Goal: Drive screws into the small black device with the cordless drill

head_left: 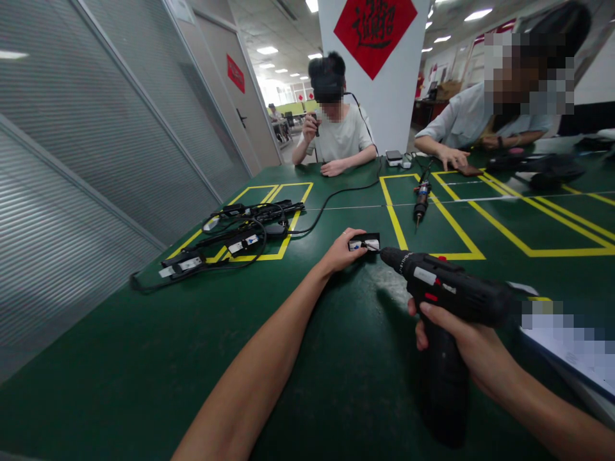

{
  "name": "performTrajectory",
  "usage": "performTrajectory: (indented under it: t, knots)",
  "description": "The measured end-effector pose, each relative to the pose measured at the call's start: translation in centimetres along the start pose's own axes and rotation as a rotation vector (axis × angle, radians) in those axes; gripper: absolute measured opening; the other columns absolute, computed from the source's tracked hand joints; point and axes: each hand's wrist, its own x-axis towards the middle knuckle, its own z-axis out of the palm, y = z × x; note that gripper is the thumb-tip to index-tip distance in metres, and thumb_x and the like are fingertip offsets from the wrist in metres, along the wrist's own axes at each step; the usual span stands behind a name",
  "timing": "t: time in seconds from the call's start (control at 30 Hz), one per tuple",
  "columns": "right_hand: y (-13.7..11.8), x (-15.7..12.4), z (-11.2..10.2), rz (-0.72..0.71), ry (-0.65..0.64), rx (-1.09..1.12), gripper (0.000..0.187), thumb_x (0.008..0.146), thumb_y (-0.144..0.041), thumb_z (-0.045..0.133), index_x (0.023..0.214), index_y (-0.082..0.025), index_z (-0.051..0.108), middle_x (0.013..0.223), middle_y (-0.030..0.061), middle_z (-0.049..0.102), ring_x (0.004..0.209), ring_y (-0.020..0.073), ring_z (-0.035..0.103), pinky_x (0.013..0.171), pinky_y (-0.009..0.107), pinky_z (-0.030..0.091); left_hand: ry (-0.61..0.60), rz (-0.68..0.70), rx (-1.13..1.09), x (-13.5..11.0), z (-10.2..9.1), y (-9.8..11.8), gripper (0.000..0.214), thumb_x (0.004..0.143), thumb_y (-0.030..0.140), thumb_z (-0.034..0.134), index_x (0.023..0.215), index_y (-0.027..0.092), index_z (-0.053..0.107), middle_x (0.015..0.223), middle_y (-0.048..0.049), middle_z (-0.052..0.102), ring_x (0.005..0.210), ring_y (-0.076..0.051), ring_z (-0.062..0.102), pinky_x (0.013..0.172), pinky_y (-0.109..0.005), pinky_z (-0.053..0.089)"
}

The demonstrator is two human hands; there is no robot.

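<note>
My right hand (pixel 456 326) is wrapped round the grip of a black cordless drill (pixel 451 288) with red details. The drill points left, and its thin bit reaches a small black box-like part (pixel 373 239) with a white label. Whether the bit touches the part or sits in a hole, I cannot tell. My left hand (pixel 346 248) grips the left end of that part and holds it on the green table (pixel 307 358). The fingers on its far side are partly hidden.
Left on the table lies a tangle of black cables and power strips (pixel 240 234). A slim electric screwdriver (pixel 421 203) lies beyond the drill, inside yellow tape (pixel 396 214). Papers (pixel 571 342) lie at the right. Two people (pixel 339 131) sit across the table; one's hand (pixel 451 157) rests there.
</note>
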Motion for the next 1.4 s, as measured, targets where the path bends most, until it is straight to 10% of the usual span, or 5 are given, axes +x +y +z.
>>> performTrajectory:
  t: [1.4]
  knots:
    - [0.08, -0.03, 0.24, -0.013, 0.027, 0.048, 0.024, 0.087, -0.037, 0.050, 0.091, -0.016, 0.060, 0.066, 0.0017, 0.062, 0.056, 0.0158, 0.055, 0.058, 0.031, 0.040, 0.009, -0.003, 0.015, -0.06, 0.06, 0.00, 0.045, 0.074, 0.026, 0.059, 0.118, 0.018, 0.051, 0.112, -0.0069, 0.053, 0.103, -0.019, 0.052, 0.093, -0.035, 0.041]
